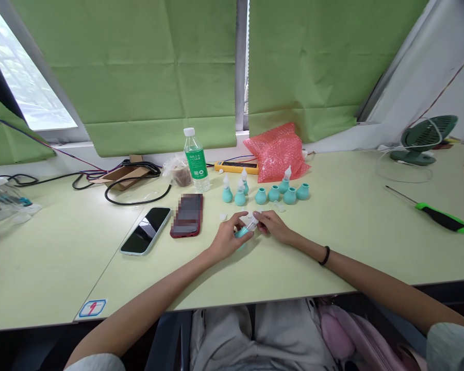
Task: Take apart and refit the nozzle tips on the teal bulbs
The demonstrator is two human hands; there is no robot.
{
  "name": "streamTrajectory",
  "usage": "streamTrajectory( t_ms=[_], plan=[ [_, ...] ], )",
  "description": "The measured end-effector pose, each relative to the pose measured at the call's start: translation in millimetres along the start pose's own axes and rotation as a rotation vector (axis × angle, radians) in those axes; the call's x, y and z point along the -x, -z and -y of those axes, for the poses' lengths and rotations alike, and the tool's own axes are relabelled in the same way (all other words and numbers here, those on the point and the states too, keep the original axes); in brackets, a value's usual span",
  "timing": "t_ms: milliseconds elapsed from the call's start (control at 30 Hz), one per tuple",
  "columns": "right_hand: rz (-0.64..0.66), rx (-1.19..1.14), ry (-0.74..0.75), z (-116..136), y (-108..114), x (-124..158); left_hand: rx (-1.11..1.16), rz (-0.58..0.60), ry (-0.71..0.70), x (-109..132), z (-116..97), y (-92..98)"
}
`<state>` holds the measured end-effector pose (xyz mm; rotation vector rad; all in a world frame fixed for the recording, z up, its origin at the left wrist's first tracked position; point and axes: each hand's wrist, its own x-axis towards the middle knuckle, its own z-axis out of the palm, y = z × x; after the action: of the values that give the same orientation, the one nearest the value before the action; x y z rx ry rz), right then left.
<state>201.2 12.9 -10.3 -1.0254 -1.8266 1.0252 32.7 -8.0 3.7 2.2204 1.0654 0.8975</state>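
Note:
My left hand is closed around a small teal rubber bulb with a clear nozzle on it, tilted up to the right. The fingertips of my right hand pinch the white tip end of that nozzle. Just beyond my hands stand several teal bulbs. Some, like this bulb with a nozzle, carry a clear pointed top; others, like this open bulb, have a bare round mouth. Small clear pieces lie on the table near them.
A red phone and a black-screened phone lie left of my hands. Behind stand a water bottle, a yellow tool and a pink bubble-wrap bag. A screwdriver and a green fan are at the right.

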Motion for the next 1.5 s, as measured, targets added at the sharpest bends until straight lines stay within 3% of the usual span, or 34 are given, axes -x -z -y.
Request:
streamTrajectory(
  t_ms=[200, 667, 733, 900, 1033, 1133, 1300, 1500],
  plan=[
    [-0.186, 0.216, 0.238, 5, -3, 6, 0.072, 0.184, 0.038, -1, -5, 4.9],
    [-0.301, 0.655, 0.605, -1, -4, 5, 0.048, 0.076, 0.162, -6, 5, 4.1],
    [-0.304, 0.673, 0.558, -1, -3, 4, 0.085, 0.058, 0.16, -6, 7, 3.8],
    [-0.358, 0.666, 0.272, -5, 5, -3, 0.118, 0.02, 0.152, -5, 9, 2.5],
    [-0.272, 0.645, 0.122, -11, 11, -8, 0.157, -0.013, 0.161, -6, 10, 1.7],
    [-0.226, 0.62, 0.097, -13, 12, -8, 0.227, -0.014, 0.162, -7, 10, 2.4],
    [-0.306, 0.497, 0.155, -8, 9, -5, 0.359, 0.03, 0.15, -7, 12, 3.3],
    [-0.177, 0.263, 0.228, 1, 0, 2, 0.462, 0.055, 0.162, -8, 11, 2.8]
  ],
)
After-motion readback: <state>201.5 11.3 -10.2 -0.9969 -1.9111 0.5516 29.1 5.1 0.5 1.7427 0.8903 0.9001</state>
